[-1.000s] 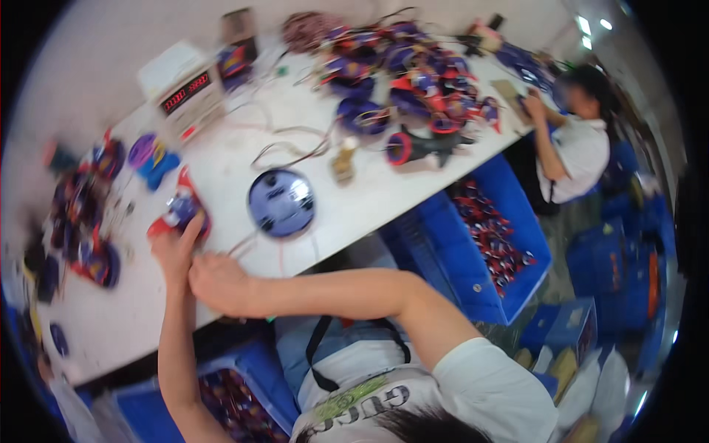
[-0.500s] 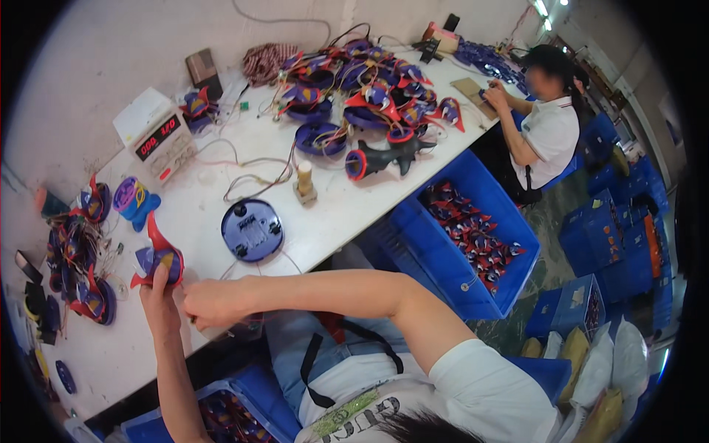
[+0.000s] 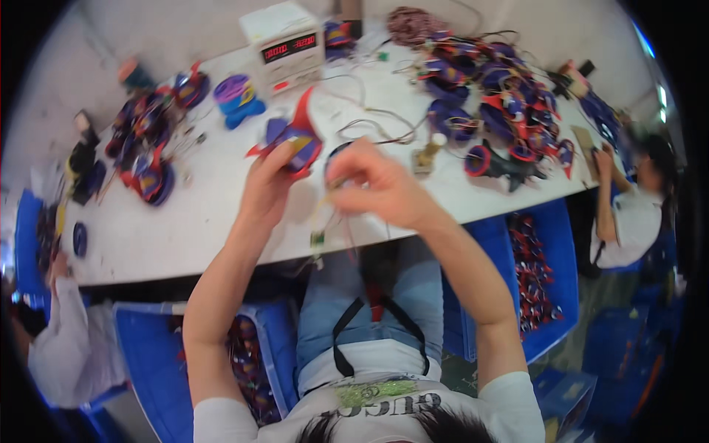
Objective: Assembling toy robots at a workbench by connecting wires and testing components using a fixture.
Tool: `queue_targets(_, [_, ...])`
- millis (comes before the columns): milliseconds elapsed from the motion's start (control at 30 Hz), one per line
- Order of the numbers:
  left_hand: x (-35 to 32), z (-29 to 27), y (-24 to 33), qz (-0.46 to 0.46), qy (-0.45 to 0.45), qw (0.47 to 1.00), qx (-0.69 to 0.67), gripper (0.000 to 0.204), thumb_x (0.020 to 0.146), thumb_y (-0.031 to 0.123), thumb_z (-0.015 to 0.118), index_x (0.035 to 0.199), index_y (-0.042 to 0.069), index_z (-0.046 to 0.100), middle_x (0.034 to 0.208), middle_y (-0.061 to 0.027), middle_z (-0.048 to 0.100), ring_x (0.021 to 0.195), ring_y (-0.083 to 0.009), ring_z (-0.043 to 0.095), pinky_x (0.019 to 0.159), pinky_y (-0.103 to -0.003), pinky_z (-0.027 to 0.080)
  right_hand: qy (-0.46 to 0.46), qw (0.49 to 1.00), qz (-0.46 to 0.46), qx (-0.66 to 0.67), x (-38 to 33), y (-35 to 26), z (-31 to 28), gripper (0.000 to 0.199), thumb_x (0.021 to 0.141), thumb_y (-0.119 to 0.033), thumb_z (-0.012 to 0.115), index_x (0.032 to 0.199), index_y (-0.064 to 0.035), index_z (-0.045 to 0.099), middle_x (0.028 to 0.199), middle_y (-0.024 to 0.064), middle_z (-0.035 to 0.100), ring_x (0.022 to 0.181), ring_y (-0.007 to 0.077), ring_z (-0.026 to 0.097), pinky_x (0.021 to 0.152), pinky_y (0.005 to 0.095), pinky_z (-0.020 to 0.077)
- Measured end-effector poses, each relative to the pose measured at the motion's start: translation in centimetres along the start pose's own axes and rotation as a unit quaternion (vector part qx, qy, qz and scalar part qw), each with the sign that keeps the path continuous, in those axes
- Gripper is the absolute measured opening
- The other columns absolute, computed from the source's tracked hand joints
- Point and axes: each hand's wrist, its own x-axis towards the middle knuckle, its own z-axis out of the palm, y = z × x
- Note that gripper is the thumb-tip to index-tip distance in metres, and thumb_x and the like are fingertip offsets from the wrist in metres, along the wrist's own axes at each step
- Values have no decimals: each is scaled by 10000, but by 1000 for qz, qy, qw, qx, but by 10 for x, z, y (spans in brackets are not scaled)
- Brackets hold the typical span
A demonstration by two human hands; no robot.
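My left hand [image 3: 269, 181] is closed around a purple and red plastic toy part [image 3: 299, 144] with a pointed red horn, held above the table. Beside it, my right hand [image 3: 384, 184] is curled in a pinch, slightly blurred, at thin wires. Below its fingers a small green circuit board [image 3: 317, 238] dangles on the wires near the table's front edge. Behind the right hand, a round dark purple base [image 3: 336, 156] lies mostly hidden.
A white power supply [image 3: 284, 48] stands at the back, near a blue and purple toy [image 3: 238, 102]. Purple-red parts [image 3: 509, 103] with wires pile up at right, others [image 3: 144, 133] at left. Blue crates [image 3: 565, 258] flank my legs. Co-workers [image 3: 631, 221] sit on both sides.
The view has swung left, so the table now runs across it. My right hand has risen from low beside the left hand to the right of the toy part; the hanging circuit board now shows.
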Motion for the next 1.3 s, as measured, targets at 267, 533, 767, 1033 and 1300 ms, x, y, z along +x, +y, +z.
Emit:
queue_targets(267, [7, 21, -16, 10, -15, 989, 149, 401, 800, 150, 704, 1141, -16, 572, 1024, -122, 655, 942, -197, 624, 871, -290, 478, 228, 959, 155, -60, -6, 46, -20, 154, 789, -83, 679, 897, -11, 597, 918, 72, 517, 761, 143, 511, 642, 250, 424])
queue_targets(533, [11, 19, -35, 133, -62, 861, 487, 522, 677, 118, 813, 1111, -31, 563, 963, -108, 652, 919, -197, 617, 855, -275, 488, 236, 865, 130, -424, -6, 79, -8, 183, 804, -25, 638, 975, -30, 574, 946, 90, 521, 806, 190, 518, 710, 268, 447])
queue_targets(767, [0, 26, -28, 69, -85, 939, 325, 403, 692, 169, 797, 1017, -18, 650, 1102, -124, 605, 963, -214, 591, 865, -296, 472, 296, 914, -56, -270, 0, 67, -11, 247, 809, -14, 634, 1046, -31, 568, 1008, 82, 527, 836, 178, 525, 726, 266, 450])
queue_targets(1033, [-61, 22, 16, 88, 21, 996, 3, 365, 732, 68, 725, 1078, 5, 630, 951, -67, 679, 847, -152, 623, 839, -275, 486, 159, 985, 58, -40, 1, -13, 35, 511, 857, -73, 587, 1338, -39, 417, 1259, 121, 493, 932, 202, 569, 779, 264, 468])
queue_targets(1300, [-173, -203, 158, 196, 299, 926, 118, 373, 800, 149, 657, 1139, 4, 603, 1004, -93, 675, 876, -198, 640, 839, -302, 501, -12, 993, 25, -114, -49, -21, 89, 355, 802, -63, 681, 1135, -33, 561, 1154, 118, 526, 717, 154, 575, 545, 218, 442])
